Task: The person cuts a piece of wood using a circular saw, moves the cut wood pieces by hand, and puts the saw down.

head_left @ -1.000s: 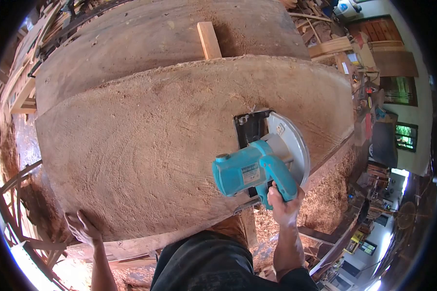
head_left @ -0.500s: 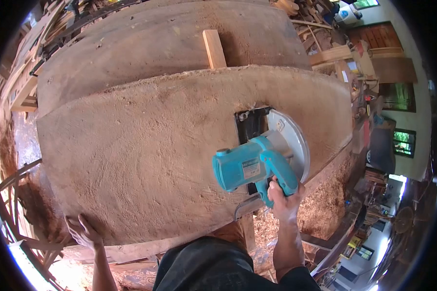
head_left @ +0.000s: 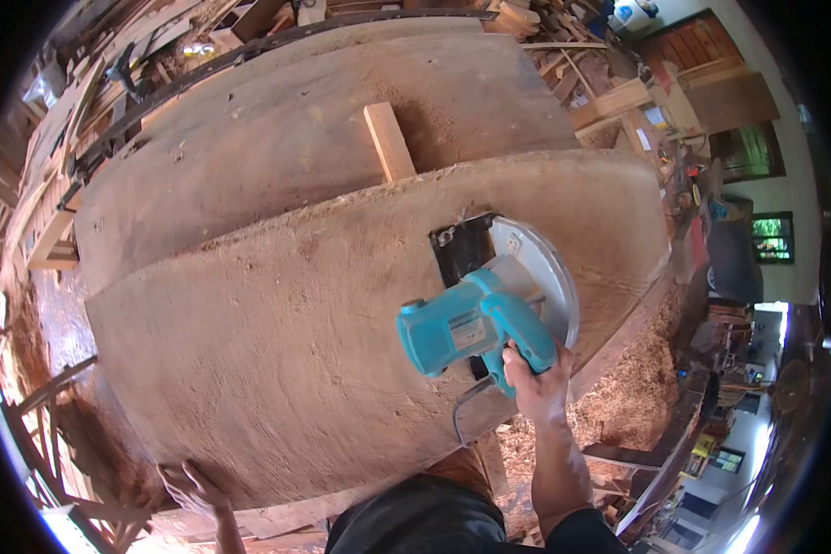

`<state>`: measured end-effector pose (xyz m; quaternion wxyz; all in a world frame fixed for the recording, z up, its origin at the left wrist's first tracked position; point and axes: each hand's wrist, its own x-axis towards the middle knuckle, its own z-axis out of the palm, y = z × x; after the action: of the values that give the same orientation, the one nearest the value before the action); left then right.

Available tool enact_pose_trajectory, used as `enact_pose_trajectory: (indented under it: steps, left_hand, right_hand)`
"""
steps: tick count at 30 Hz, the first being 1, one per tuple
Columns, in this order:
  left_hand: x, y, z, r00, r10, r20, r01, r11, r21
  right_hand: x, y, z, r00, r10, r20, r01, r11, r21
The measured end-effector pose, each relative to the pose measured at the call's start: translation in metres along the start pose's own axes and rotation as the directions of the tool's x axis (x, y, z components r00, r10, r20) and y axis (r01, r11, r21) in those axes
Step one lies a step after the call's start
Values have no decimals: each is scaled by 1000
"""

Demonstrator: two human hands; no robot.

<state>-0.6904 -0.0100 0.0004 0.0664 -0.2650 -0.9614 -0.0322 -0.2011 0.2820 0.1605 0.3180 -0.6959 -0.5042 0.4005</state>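
Observation:
A teal circular saw [head_left: 441, 334] with a grey blade guard [head_left: 563, 268] rests on a broad brown wooden slab [head_left: 277, 342]. My right hand [head_left: 542, 383] is wrapped around the saw's rear handle; whether a finger presses the trigger is hidden. The saw's black base plate [head_left: 459, 247] lies on the slab's surface, and the blade is out of sight. A dark power cord [head_left: 459, 415] hangs from the saw near the slab's close edge. At the near left edge, my left hand [head_left: 197, 489] lies on the slab with its fingers spread.
Beyond the slab lies a second wide board [head_left: 277, 120], with a short wooden block [head_left: 390, 141] on it. Sawdust [head_left: 628, 379] covers the floor to the right. Scrap timber [head_left: 609, 103] is piled at the far right, and a metal bar clamp [head_left: 125, 129] runs along the far left.
The saw has slid a little toward the slab's far edge, with my right hand still on it. My left hand keeps its place on the slab while the whole view has shifted.

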Motion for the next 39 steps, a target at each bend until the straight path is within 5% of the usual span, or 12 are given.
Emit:
enact_pose_trajectory:
  steps: [22, 39]
  left_hand:
    - [-3, 29, -28, 995, -56, 81, 63, 995, -79]
    - [-2, 6, -6, 988, 147, -55, -142, 986, 85]
  right_hand:
    - [45, -36, 20, 946, -323, 12, 320, 931, -175]
    - [76, -41, 33, 925, -380, -4, 377, 919, -119]
